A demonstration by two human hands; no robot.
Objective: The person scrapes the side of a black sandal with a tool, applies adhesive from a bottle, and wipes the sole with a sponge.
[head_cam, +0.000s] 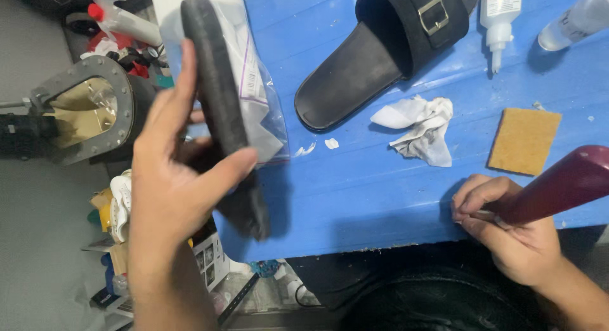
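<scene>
My left hand (168, 178) grips a black slipper (219, 96) held on edge at the left side of the blue table (355, 198), sole side toward me. My right hand (507, 232) rests at the table's near edge and holds a tool with a dark red handle (561, 185) that sticks out to the upper right. A second black slipper (380, 52) with a metal buckle lies flat on the table further back.
A crumpled white tissue (422, 128) and a tan square sponge (524, 140) lie on the table. A white glue bottle (499, 17) and a clear bottle (577, 20) stand at the far right. A clear plastic bag (257, 96) sits behind the held slipper. Clutter fills the floor at left.
</scene>
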